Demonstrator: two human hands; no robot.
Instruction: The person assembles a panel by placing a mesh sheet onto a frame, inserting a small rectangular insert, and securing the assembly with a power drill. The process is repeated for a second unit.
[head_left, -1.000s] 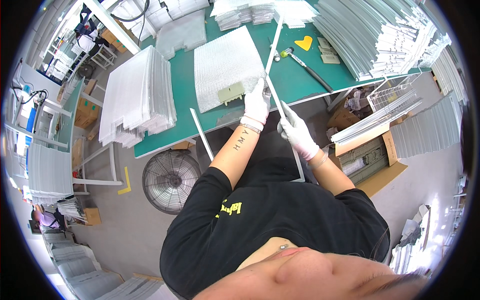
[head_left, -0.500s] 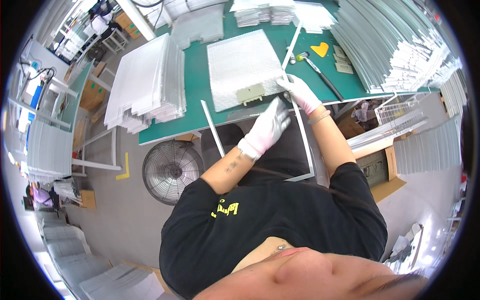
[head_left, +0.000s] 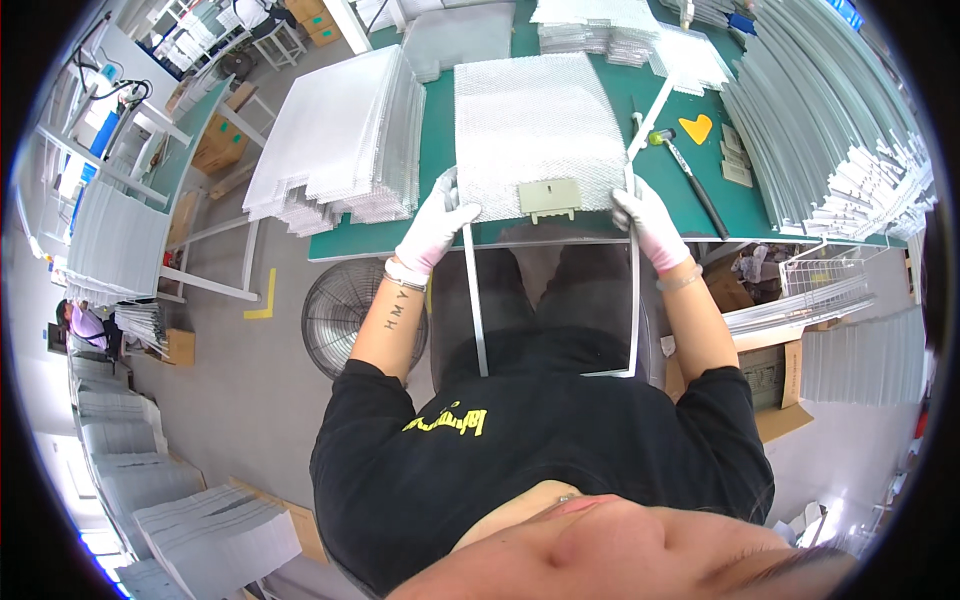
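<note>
A silvery mesh panel [head_left: 535, 115] lies on the green table in front of me, with a beige plastic plate [head_left: 548, 198] at its near edge. My left hand [head_left: 432, 228], white-gloved, is closed around a thin white metal strip [head_left: 475, 300] at the panel's near left corner. At the near right corner my right hand [head_left: 648, 225], also gloved, grips a longer white frame strip [head_left: 634, 300]. That strip runs along the panel's right side and bends into a short leg near my body. Both strips reach past the table edge over my lap.
Stacked mesh sheets [head_left: 340, 130] stand left of the panel. To the right lie a hammer [head_left: 695, 185], a yellow heart-shaped piece [head_left: 695, 128] and a tall row of strips and panels [head_left: 810, 130]. A floor fan [head_left: 350, 320] stands below the table's left; an open carton [head_left: 775, 385] is at right.
My left hand has moved left from near the panel's middle and taken hold of the left strip. My right hand stays on the right strip. The whole view has shifted somewhat.
</note>
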